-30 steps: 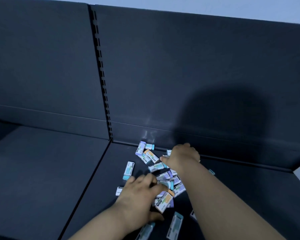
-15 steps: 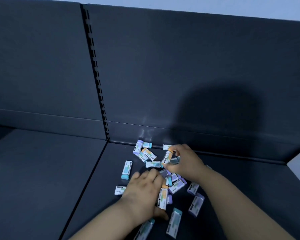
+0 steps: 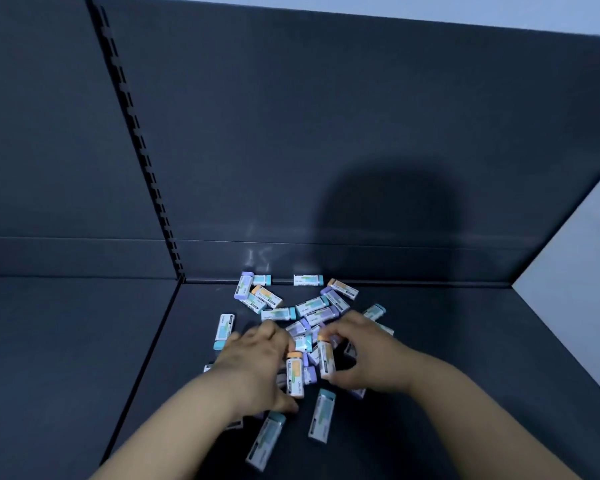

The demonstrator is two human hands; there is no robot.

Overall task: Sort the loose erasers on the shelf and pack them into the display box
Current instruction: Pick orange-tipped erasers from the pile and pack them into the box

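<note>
The loose erasers (image 3: 313,305) lie jumbled toward the back edge of the shelf (image 3: 465,375), where the left hand (image 3: 257,365) pinches an orange-capped eraser (image 3: 295,375) in curled fingers and the right hand (image 3: 368,355) pinches its orange twin (image 3: 326,358) alongside, probably gathering one colour; no display box shows.

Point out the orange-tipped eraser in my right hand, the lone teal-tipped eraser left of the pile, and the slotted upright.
orange-tipped eraser (image 3: 326,360): head view, white sleeve's middle.
lone teal-tipped eraser (image 3: 224,329): head view, sleeve's middle.
slotted upright (image 3: 143,157): head view, midway up its slots.
</note>
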